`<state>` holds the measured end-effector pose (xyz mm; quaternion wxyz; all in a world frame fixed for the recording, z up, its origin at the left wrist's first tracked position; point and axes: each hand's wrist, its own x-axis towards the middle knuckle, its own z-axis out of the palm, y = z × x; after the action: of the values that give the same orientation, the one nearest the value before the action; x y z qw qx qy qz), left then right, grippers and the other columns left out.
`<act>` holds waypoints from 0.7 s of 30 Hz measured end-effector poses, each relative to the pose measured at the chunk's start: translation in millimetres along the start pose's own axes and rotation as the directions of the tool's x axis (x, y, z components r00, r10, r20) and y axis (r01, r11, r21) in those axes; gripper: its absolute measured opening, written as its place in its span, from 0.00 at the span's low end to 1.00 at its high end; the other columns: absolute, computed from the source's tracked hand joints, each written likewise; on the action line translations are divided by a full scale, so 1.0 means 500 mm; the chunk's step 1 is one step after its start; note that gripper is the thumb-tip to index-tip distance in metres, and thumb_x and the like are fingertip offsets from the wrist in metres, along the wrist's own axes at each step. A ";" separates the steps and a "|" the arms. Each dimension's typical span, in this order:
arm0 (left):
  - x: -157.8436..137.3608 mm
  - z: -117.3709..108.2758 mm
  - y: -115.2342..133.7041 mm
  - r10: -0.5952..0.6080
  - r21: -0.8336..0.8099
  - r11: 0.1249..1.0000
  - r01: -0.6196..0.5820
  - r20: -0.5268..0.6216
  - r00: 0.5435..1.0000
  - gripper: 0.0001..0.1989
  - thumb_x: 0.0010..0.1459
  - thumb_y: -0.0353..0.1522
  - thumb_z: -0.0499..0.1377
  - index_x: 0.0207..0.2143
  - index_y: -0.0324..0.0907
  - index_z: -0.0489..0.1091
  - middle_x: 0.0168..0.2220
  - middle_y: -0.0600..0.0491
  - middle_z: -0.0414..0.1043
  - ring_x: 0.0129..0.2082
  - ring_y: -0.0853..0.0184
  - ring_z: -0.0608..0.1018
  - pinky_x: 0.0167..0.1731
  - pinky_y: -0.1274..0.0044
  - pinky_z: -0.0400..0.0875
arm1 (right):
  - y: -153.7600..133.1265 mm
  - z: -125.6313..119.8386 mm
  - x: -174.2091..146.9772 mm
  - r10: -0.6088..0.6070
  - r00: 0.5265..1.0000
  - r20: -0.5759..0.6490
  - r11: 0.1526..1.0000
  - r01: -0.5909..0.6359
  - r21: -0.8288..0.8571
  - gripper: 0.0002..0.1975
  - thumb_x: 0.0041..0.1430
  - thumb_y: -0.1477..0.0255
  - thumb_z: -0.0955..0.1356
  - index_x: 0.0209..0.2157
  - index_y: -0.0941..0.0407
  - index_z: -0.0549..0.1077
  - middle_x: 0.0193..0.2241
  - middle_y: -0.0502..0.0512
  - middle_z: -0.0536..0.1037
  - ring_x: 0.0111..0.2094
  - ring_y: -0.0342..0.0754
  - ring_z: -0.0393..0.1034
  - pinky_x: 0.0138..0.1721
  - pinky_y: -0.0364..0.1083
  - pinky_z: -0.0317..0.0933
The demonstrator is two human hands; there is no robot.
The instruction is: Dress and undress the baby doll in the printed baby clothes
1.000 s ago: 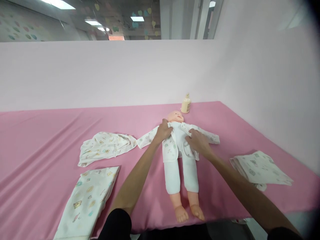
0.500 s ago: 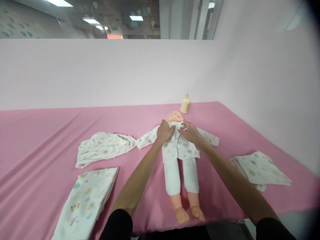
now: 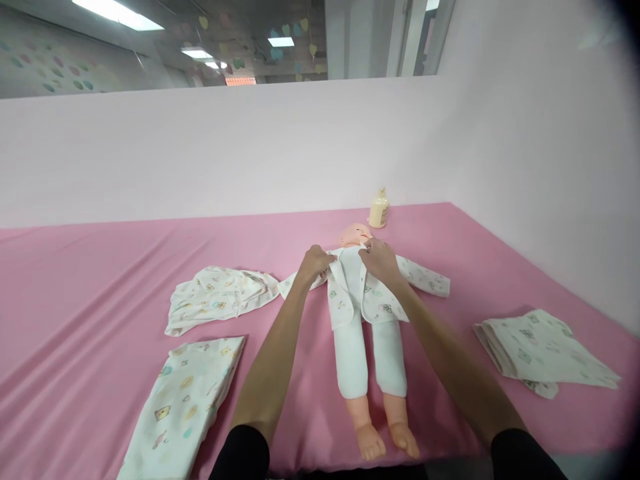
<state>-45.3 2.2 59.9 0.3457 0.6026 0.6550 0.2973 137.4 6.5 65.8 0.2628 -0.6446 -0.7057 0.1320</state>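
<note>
On its back lies a baby doll (image 3: pixel 354 373), head away from me, feet toward me. It wears a white printed baby jacket (image 3: pixel 383 303), parted down the front over the doll's white body. My left hand (image 3: pixel 315 261) pinches the jacket's left front edge near the doll's shoulder. At the collar on the other side, my right hand (image 3: pixel 380 259) has its fingers closed on the right front edge. Both sleeves stretch out sideways, the left one partly behind my left forearm. The doll's head is partly visible above the collar.
A pump bottle (image 3: pixel 379 210) stands behind the doll's head, near the wall. A crumpled printed garment (image 3: pixel 220 300) and a folded printed cloth (image 3: pixel 183 407) lie left. Another folded cloth (image 3: pixel 545 350) lies right. Pink fabric (image 3: pixel 100 313) covers the table.
My left hand has moved left, drawing the jacket's left front outward. The front gap is wider and shows more of the white body. My right hand stays at the collar. The view has shifted slightly.
</note>
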 end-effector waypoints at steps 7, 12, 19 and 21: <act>0.011 0.004 0.003 0.016 -0.023 1.000 -0.019 -0.116 0.993 0.07 0.56 0.34 0.56 0.27 0.42 0.62 0.19 0.57 0.60 0.19 0.73 0.64 0.23 0.78 0.58 | 0.015 -0.046 0.008 0.039 0.991 0.128 0.910 -0.088 0.404 0.12 0.54 0.74 0.62 0.20 0.53 0.54 0.17 0.46 0.55 0.21 0.42 0.52 0.24 0.43 0.47; 0.007 0.035 0.024 0.179 0.140 0.979 -0.150 -0.230 0.957 0.08 0.57 0.31 0.52 0.26 0.41 0.66 0.24 0.54 0.66 0.27 0.70 0.67 0.29 0.77 0.57 | 0.041 -0.051 0.013 0.063 0.979 0.192 0.843 -0.155 0.516 0.12 0.52 0.73 0.62 0.19 0.53 0.54 0.16 0.44 0.54 0.20 0.40 0.50 0.23 0.42 0.47; 0.018 0.068 0.024 0.246 0.248 0.951 -0.183 -0.256 0.935 0.14 0.63 0.32 0.49 0.41 0.44 0.75 0.36 0.52 0.76 0.37 0.65 0.74 0.37 0.76 0.62 | 0.054 -0.029 0.027 0.102 0.985 0.138 0.946 -0.139 0.294 0.07 0.52 0.69 0.67 0.33 0.56 0.72 0.26 0.50 0.74 0.29 0.46 0.67 0.31 0.43 0.56; 0.023 0.077 0.023 0.263 0.270 0.943 -0.195 -0.243 0.934 0.15 0.65 0.36 0.50 0.44 0.44 0.75 0.39 0.51 0.77 0.39 0.64 0.75 0.39 0.76 0.63 | 0.051 -0.019 0.031 0.090 0.989 0.116 0.965 -0.116 0.234 0.13 0.51 0.68 0.68 0.39 0.58 0.74 0.33 0.55 0.78 0.35 0.49 0.70 0.35 0.44 0.58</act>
<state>-7.6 13.9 45.5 0.1381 0.6655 0.6526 0.3349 163.6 23.9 63.2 0.2947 -0.6361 -0.6627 0.2634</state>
